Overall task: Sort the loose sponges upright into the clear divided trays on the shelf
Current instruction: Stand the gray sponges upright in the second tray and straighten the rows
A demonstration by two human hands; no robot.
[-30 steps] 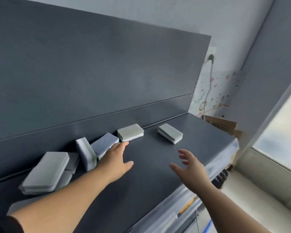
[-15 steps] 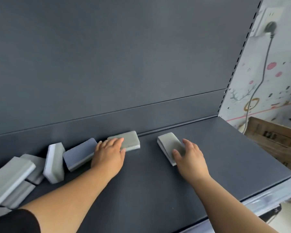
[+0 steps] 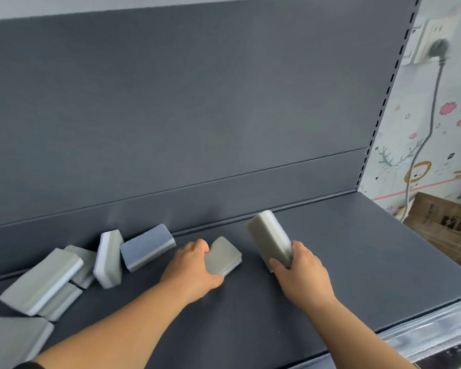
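Dark grey shelf (image 3: 357,278), grey back panel (image 3: 197,115), patterned wall (image 3: 445,147), cardboard box (image 3: 449,226)

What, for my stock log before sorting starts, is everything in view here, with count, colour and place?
piled rectangular foam sponges: four, grey, shelf's left end
sponge standing on edge: one, white and grey, right of the pile
blue-grey sponge: one, by the back panel, left of the left hand
flat grey sponge: one, shelf middle, in the left hand
tilted grey sponge: one, raised, in the right hand
metal shelf: one, dark grey, under everything
back panel: one, dark grey, behind the shelf
cardboard box: one, brown, beyond the shelf's right end
wall socket with plug: one, white and grey, upper right
left hand: grips the flat grey sponge
right hand: grips the tilted grey sponge
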